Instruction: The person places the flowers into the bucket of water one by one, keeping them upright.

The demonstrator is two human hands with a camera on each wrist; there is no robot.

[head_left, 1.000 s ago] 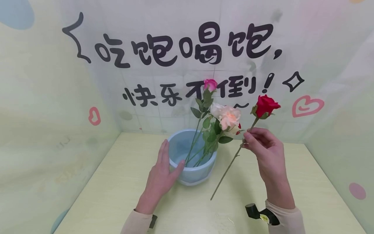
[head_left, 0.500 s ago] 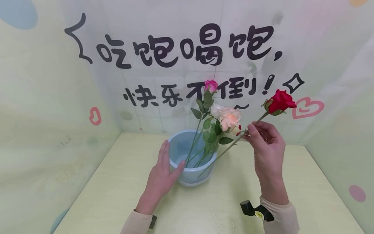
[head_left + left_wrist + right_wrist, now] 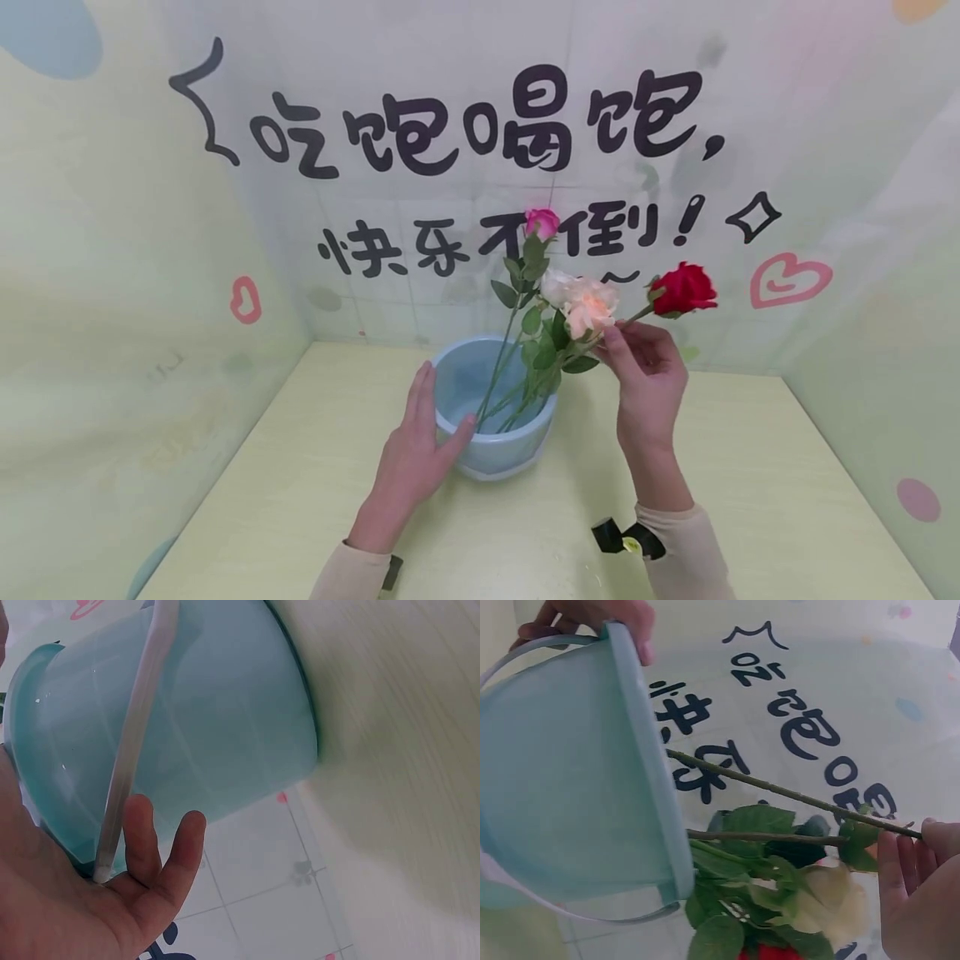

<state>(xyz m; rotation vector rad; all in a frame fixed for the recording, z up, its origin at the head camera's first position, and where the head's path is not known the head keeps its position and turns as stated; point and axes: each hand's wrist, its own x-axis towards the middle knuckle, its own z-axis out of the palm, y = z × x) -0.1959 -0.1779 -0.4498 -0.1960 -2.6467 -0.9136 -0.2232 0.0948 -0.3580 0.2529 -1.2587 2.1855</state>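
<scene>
My right hand (image 3: 651, 387) pinches the stem of a red artificial rose (image 3: 684, 289) just below its bloom. The rose leans right, and its stem (image 3: 795, 793) runs down to the mouth of a light blue bucket (image 3: 498, 458); its lower end is hidden. Thumb at the front rim and fingers along the left side, my left hand (image 3: 412, 458) holds the bucket. Inside it stand a pink rose (image 3: 542, 222), a peach rose (image 3: 589, 307) and a white flower (image 3: 555, 285), with green leaves (image 3: 545, 346). Another red bloom (image 3: 769, 952) shows low in the right wrist view.
The bucket's handle (image 3: 139, 735) hangs by the left fingers. A pale wooden table (image 3: 300, 500) bears the bucket. Behind stands a printed wall sheet (image 3: 420, 50) with large black characters, and side sheets (image 3: 892, 333) flank the table.
My right hand has moved left to the bucket, bringing the red rose's stem from in front of it to its mouth. The rose swung right, then back left and lower. My left hand stayed put.
</scene>
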